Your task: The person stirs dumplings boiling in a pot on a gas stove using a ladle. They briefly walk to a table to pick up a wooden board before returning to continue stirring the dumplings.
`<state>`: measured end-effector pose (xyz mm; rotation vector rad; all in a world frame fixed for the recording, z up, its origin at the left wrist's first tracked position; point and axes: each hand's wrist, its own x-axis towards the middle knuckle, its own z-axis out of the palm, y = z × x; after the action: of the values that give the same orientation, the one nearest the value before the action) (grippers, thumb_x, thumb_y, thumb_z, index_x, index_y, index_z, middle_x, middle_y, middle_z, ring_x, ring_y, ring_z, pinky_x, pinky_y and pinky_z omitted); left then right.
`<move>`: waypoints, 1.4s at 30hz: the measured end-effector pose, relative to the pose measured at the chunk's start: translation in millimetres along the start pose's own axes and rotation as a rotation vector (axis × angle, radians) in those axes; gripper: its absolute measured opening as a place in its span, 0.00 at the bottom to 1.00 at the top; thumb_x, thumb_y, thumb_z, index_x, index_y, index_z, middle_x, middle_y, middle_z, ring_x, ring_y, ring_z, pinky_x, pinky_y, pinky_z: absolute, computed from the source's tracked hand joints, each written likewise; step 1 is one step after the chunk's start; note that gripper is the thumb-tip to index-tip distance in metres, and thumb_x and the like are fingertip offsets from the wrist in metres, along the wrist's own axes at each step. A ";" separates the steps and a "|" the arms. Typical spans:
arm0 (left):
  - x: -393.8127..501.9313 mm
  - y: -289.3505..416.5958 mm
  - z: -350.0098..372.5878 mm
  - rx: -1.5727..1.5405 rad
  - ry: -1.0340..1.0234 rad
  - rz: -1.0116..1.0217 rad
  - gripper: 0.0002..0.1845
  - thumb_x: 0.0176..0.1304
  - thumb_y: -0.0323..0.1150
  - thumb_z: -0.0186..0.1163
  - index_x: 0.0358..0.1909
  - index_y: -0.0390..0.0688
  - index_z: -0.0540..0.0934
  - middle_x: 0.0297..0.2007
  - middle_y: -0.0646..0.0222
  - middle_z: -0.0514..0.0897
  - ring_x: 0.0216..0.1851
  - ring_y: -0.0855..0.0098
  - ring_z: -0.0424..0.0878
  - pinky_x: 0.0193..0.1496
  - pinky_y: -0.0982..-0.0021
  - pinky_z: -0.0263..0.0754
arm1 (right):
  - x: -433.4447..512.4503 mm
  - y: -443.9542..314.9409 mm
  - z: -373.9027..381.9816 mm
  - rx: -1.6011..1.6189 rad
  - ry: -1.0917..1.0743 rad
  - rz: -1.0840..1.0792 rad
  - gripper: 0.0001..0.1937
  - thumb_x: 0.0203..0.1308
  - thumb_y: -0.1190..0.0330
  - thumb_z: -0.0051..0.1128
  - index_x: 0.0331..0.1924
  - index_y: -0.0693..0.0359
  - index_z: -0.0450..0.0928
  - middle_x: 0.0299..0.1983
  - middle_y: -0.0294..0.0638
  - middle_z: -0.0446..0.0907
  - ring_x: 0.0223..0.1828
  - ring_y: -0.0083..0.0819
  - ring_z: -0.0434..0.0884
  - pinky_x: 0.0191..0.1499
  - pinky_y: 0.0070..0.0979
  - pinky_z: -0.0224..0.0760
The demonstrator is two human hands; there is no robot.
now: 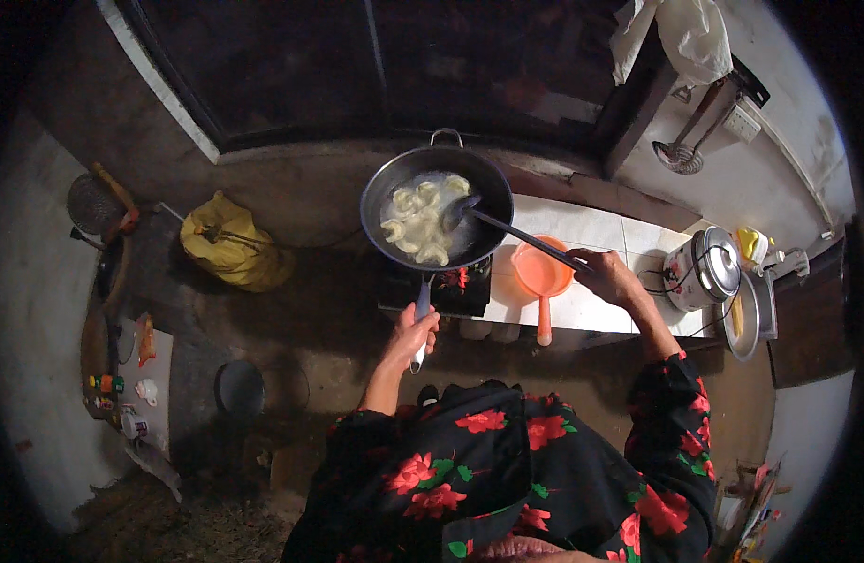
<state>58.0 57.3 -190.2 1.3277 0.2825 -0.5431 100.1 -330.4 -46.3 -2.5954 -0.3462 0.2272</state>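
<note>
My left hand [412, 334] is closed around the handle of a dark wok [376, 204], which sits over a black stove [467, 288] with a red flower pattern. Inside the wok, several pale dumplings [421, 211] lie in cloudy liquid. My right hand [604, 276] grips the long dark handle of a ladle [523, 238]; the ladle's bowl rests in the wok, right of the dumplings. An orange plastic dipper [544, 271] stands on the white tiled counter, just left of my right hand.
Right on the counter [597, 229] is a flowered electric pot [699, 271] with a metal lid, beside a metal basin [748, 320]. Skimmers [678, 156] hang on the right wall. A yellow bag [228, 243] lies to the left, near a side table [161, 394] with jars. A window spans the back.
</note>
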 end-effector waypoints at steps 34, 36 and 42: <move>-2.0 1.5 2.0 -0.025 0.021 -0.036 0.12 0.68 0.36 0.62 0.48 0.46 0.72 0.29 0.74 0.76 0.22 0.80 0.72 0.20 0.75 0.66 | -69.0 -68.4 51.2 1.080 -0.176 0.387 0.25 0.70 0.62 0.59 0.67 0.60 0.70 0.32 0.32 0.77 0.27 0.16 0.71 0.28 0.17 0.63; -1.4 2.2 1.7 -0.012 0.007 -0.035 0.12 0.68 0.36 0.62 0.48 0.46 0.72 0.30 0.73 0.75 0.22 0.80 0.72 0.20 0.75 0.66 | -75.1 -72.9 53.6 1.072 -0.217 0.426 0.24 0.70 0.63 0.58 0.67 0.58 0.69 0.31 0.31 0.75 0.23 0.15 0.69 0.23 0.16 0.60; -0.5 2.0 1.2 -0.022 0.006 -0.038 0.12 0.68 0.35 0.61 0.49 0.46 0.72 0.30 0.72 0.75 0.21 0.80 0.72 0.19 0.75 0.66 | -76.4 -78.9 74.8 1.178 -0.306 0.418 0.22 0.71 0.62 0.56 0.66 0.57 0.69 0.29 0.30 0.73 0.18 0.15 0.65 0.18 0.16 0.55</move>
<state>58.5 56.5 -188.0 1.3050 0.3182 -0.5670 -5.4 -251.4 -63.2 -1.4243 0.2103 0.7204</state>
